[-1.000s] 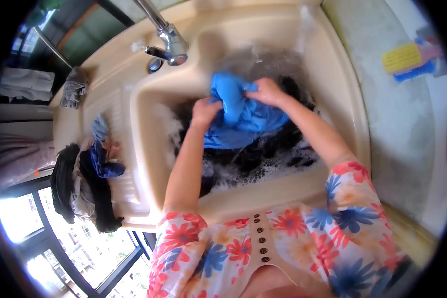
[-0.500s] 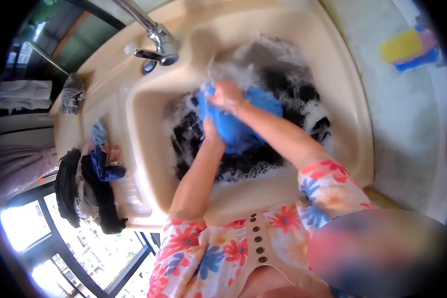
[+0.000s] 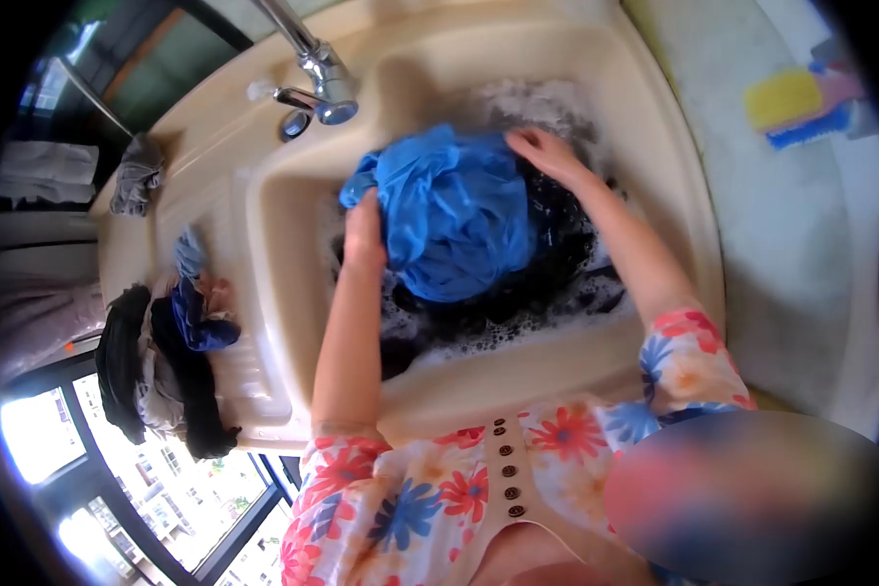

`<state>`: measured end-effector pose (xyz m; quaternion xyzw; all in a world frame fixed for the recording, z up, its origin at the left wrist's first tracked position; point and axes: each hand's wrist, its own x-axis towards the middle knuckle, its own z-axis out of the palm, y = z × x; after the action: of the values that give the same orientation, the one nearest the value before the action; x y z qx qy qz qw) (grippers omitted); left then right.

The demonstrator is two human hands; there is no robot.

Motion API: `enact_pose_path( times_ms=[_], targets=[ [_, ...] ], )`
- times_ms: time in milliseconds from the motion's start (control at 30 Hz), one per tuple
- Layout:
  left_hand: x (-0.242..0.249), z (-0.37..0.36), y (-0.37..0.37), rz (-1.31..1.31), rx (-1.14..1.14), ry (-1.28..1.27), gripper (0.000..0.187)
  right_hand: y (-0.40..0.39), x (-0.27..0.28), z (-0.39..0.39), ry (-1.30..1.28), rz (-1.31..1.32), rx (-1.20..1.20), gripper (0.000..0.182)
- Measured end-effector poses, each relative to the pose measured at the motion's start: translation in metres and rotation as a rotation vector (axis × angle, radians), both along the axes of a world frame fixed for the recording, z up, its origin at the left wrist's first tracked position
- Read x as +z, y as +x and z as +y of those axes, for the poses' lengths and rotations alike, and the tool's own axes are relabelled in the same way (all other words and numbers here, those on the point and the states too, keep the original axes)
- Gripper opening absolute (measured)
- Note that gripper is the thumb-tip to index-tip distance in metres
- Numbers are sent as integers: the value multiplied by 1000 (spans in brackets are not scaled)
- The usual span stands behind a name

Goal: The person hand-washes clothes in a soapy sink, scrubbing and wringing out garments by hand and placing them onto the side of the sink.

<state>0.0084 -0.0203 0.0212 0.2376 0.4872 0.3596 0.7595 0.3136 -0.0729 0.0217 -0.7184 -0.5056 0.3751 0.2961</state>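
A wet, bunched blue cloth (image 3: 459, 210) fills the middle of the beige sink (image 3: 479, 376), raised above dark soaked laundry (image 3: 557, 220) in sudsy water. My left hand (image 3: 364, 232) grips the cloth's left side, its fingers partly tucked behind the folds. At the upper right edge of the cloth, my right hand (image 3: 545, 156) pinches the fabric with thumb and fingertips. Whether the bundle is one garment or more cannot be made out.
A chrome faucet (image 3: 327, 78) rises at the sink's back left. Several crumpled clothes (image 3: 190, 342) lie on the ribbed drainboard (image 3: 254, 332), with a grey cloth (image 3: 139, 176) farther back. A yellow-and-blue scrub brush (image 3: 791, 103) rests on the ledge at right.
The blue cloth has been lifted and spread wider. My right hand has moved right to its far edge, while my left hand has shifted slightly left and up.
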Motion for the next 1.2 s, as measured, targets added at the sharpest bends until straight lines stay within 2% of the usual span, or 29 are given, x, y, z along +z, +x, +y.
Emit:
enact_pose_path(
  times_ms=[67,133,167,200,267,333,400,467,533,567,600,667,700,800,833,867,933,967,1000,1033,1133,1200],
  targets=[
    [-12,5,-19,155,0,20,52,33,-38,-37,-202,-625,179,54],
    [-14,6,-30,237,-38,5,66,25,-26,-76,-352,-587,240,36],
    [-11,5,-34,238,-72,-17,72,19,-31,-91,-339,-583,245,30],
    [-10,5,-38,239,-106,-39,79,24,-33,-90,-603,-630,521,30],
    [-11,7,-41,145,-96,-78,79,19,50,-55,-852,-421,752,36],
    [-3,7,-40,142,-50,-70,78,33,65,-14,-857,-314,349,47],
    [-9,1,-21,300,-38,93,73,37,7,15,119,-334,39,51],
    [-15,-8,-1,378,-34,232,63,-8,-44,44,-37,-136,76,51],
    [-38,-4,-5,368,-202,206,54,-50,-38,44,-79,-448,208,47],
    [-24,-9,-2,302,-126,129,50,-51,-27,48,45,-404,406,41],
    [-23,-6,-6,222,-111,56,51,-39,-12,43,2,-251,395,35],
    [-23,-2,-20,60,-67,-89,52,6,-9,41,-14,385,14,37],
    [-27,-3,-21,-22,-106,-84,56,12,14,37,-13,745,-94,44],
    [-8,-6,2,-310,-79,-143,64,-45,0,43,-75,375,-98,44],
    [17,-15,14,-334,-98,-165,72,-69,1,40,11,272,86,41],
    [14,-15,15,-367,-86,-145,70,-95,4,34,100,168,268,39],
    [-9,-13,10,-436,-54,-110,65,-149,31,-11,443,-203,243,34],
    [-44,-4,2,-923,-312,11,54,-170,40,-29,494,-230,277,33],
    [-49,-19,19,-667,-114,363,46,-183,47,-38,545,-258,313,33],
    [-47,-30,28,-541,-27,240,44,-187,49,-40,567,-290,376,37],
    [-25,-51,40,-146,231,-119,41,-181,-12,16,393,-205,87,25],
    [-56,-35,35,-286,161,-73,35,-175,-3,23,279,-191,-14,23]
  ],
)
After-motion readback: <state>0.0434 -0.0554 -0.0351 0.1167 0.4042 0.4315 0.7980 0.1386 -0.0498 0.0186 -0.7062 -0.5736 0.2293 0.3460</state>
